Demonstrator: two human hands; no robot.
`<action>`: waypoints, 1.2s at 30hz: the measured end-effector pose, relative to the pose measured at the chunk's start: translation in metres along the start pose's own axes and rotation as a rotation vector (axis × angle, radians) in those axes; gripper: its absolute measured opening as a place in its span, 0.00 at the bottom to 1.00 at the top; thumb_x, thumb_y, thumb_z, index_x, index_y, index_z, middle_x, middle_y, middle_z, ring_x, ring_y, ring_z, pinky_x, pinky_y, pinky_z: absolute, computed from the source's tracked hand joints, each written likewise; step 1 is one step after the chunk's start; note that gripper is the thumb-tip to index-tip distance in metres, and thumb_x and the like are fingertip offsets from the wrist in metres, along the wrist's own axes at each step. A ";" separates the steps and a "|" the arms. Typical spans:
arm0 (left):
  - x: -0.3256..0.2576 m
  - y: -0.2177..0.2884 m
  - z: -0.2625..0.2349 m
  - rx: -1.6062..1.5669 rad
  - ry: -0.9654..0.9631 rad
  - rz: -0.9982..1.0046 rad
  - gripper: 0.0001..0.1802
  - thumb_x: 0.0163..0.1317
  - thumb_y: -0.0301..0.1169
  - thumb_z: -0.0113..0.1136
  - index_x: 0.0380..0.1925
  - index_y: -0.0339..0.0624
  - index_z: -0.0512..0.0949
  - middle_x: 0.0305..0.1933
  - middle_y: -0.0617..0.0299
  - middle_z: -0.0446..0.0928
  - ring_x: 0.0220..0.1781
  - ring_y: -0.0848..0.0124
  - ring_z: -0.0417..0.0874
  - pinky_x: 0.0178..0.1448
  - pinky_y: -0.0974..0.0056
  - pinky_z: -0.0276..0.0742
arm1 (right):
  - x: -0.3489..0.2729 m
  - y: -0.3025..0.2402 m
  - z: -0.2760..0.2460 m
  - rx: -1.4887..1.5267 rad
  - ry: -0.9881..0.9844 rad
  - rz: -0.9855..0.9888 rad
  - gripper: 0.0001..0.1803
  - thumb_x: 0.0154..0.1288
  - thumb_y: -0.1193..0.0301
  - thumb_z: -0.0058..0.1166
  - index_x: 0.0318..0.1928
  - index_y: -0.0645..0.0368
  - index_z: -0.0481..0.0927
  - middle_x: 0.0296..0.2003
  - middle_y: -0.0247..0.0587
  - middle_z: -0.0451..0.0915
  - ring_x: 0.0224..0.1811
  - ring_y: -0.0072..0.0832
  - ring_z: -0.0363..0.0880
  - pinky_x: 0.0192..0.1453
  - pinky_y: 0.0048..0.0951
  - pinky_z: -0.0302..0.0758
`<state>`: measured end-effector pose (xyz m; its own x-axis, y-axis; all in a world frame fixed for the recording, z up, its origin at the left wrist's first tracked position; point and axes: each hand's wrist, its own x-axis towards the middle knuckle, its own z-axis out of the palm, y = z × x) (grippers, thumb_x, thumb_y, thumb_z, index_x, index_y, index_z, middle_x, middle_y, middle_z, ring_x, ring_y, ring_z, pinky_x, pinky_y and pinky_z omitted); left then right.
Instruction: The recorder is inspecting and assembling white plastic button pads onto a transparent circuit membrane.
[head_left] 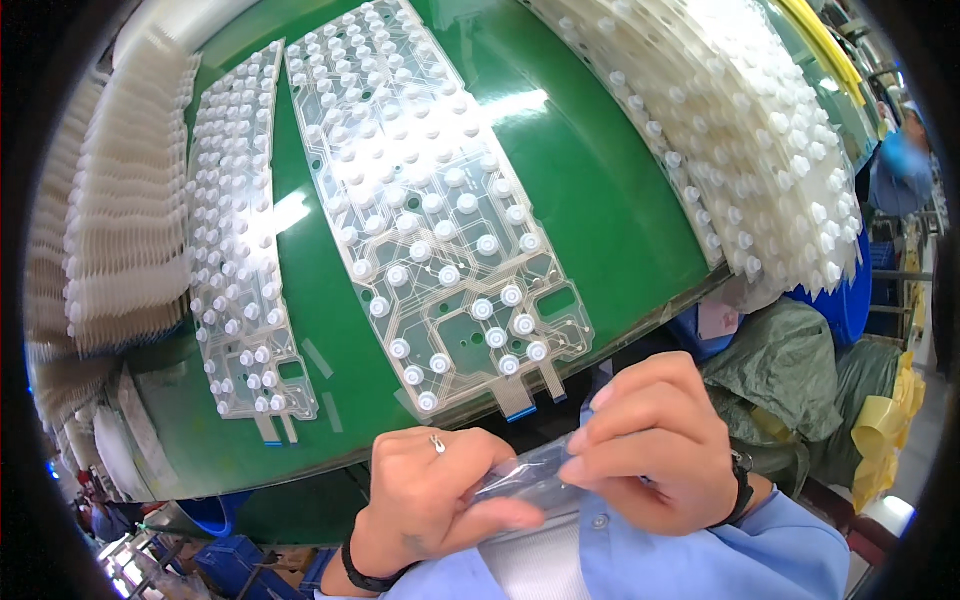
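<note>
Just off the near edge of the table, close to my body, both hands hold a crumpled piece of clear plastic film [540,478]. My left hand [425,490] has it between thumb and curled fingers. On the other end, the fingertips and thumb of my right hand [655,450] are pinched. Beyond them lies a clear keyboard membrane sheet [450,245] with white rubber domes, its ribbon tails hanging over the table edge. A second membrane sheet [235,270] rests to its left.
Stacked membrane sheets [130,200] stand at the left of the green table [590,190]. Another thick stack [765,160] overhangs the right edge. Below are a dark green plastic bag [775,365], yellow sheeting [890,430] and blue crates [245,570]. A person [900,165] is at far right.
</note>
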<state>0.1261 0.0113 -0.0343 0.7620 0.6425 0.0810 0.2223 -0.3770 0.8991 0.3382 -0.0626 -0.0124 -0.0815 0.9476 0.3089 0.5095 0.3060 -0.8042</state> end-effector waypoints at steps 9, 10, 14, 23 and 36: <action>0.012 0.006 0.003 0.281 -0.027 0.195 0.07 0.51 0.34 0.66 0.23 0.46 0.78 0.33 0.63 0.83 0.37 0.62 0.82 0.36 0.59 0.72 | 0.005 0.026 -0.019 0.318 0.159 0.505 0.06 0.62 0.79 0.59 0.40 0.63 0.80 0.36 0.36 0.81 0.39 0.20 0.79 0.39 0.20 0.73; 0.016 0.005 0.006 0.310 -0.012 0.252 0.07 0.51 0.34 0.66 0.23 0.46 0.78 0.37 0.63 0.85 0.42 0.61 0.83 0.39 0.59 0.72 | 0.008 0.025 -0.017 0.337 0.159 0.548 0.05 0.62 0.78 0.59 0.40 0.63 0.81 0.36 0.35 0.81 0.38 0.18 0.79 0.37 0.19 0.72; 0.016 -0.006 0.013 0.412 -0.057 0.210 0.07 0.53 0.34 0.65 0.25 0.46 0.77 0.49 0.62 0.84 0.56 0.58 0.80 0.50 0.56 0.70 | 0.013 0.035 -0.008 0.299 0.082 0.602 0.04 0.63 0.77 0.59 0.38 0.63 0.81 0.32 0.33 0.81 0.32 0.15 0.77 0.29 0.16 0.69; 0.015 -0.014 0.016 0.433 -0.038 0.234 0.08 0.55 0.35 0.65 0.24 0.47 0.77 0.52 0.63 0.84 0.56 0.60 0.81 0.49 0.58 0.70 | 0.019 0.036 -0.002 0.125 0.074 0.520 0.02 0.62 0.80 0.59 0.36 0.65 0.80 0.29 0.37 0.80 0.22 0.17 0.71 0.25 0.20 0.66; 0.015 -0.014 0.016 0.434 -0.046 0.224 0.08 0.53 0.35 0.66 0.24 0.47 0.77 0.52 0.63 0.84 0.56 0.60 0.81 0.50 0.59 0.70 | 0.019 0.038 -0.002 0.129 0.068 0.564 0.03 0.61 0.79 0.61 0.36 0.63 0.83 0.27 0.28 0.79 0.22 0.08 0.67 0.24 0.14 0.59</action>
<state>0.1440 0.0157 -0.0520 0.8438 0.4876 0.2242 0.2757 -0.7523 0.5984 0.3581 -0.0336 -0.0360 0.2295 0.9606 -0.1565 0.3498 -0.2315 -0.9078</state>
